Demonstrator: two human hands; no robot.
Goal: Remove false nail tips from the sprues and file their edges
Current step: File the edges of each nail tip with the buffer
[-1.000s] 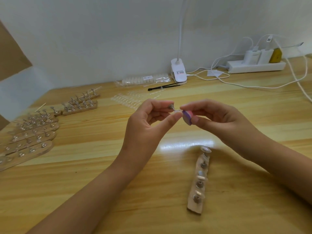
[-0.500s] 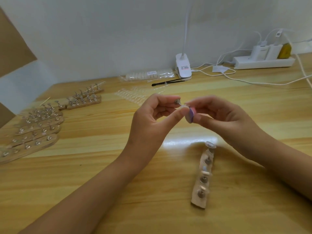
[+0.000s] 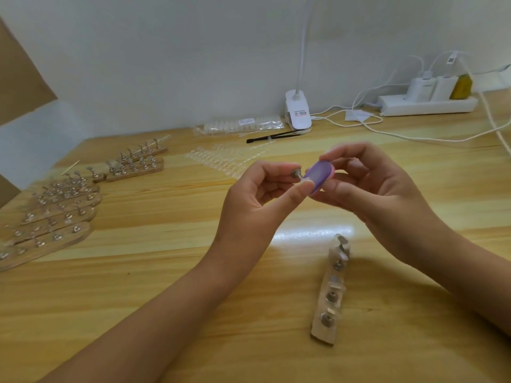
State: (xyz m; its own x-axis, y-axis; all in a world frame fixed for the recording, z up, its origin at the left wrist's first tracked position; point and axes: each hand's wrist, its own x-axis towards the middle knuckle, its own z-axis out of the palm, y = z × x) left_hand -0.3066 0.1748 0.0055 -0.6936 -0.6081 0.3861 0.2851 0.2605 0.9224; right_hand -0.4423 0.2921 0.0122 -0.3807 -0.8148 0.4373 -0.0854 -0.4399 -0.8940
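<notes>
The tiny clear nail tip (image 3: 304, 181) is in the air over the desk (image 3: 166, 272), on a little metal peg (image 3: 297, 171) that your left hand (image 3: 254, 200) pinches with thumb and finger. The purple file (image 3: 318, 175) touches it at 3 o'clock, gripped in the curled fingers of your right hand (image 3: 373, 194). I think you are filing its edge; next, rub softly and turn the tip.

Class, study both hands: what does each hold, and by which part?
The left hand pinches a small metal peg by its stem, between thumb and forefinger. The right hand grips the purple oval file by one end, its face showing.
</notes>
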